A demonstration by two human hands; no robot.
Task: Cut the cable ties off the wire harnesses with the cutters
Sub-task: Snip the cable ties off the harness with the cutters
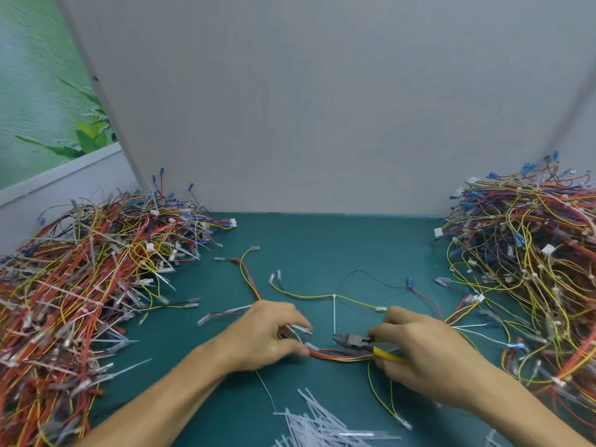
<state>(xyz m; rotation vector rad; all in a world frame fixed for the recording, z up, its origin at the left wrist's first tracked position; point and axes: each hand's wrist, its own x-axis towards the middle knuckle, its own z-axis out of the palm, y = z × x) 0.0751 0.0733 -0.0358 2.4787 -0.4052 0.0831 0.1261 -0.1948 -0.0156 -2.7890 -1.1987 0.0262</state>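
Since a heap of white clipped ties (322, 427) lies at the near edge of the desk (322, 240), much cutting seems done; just beyond, the left hand (267, 333) pinches the red-and-yellow harness (338, 353), the right hand (419, 346) clenches the yellow-handled cutters (358, 343), jaws beside a cable tie (334, 312), seemingly uncut; blur hides whether they are parted; farther, the left pile (80, 285), bristling with long ties, likely awaits; the right pile (532, 269) runs out of frame.

Your open lane is the bare green mat (325, 243), hemmed by the left harness pile (74, 285) and the right harness pile (529, 269); a grey panel (322, 108) walls the far edge, loose wires (309, 297) cross mid-mat, cut ties (316, 421) litter the near edge.
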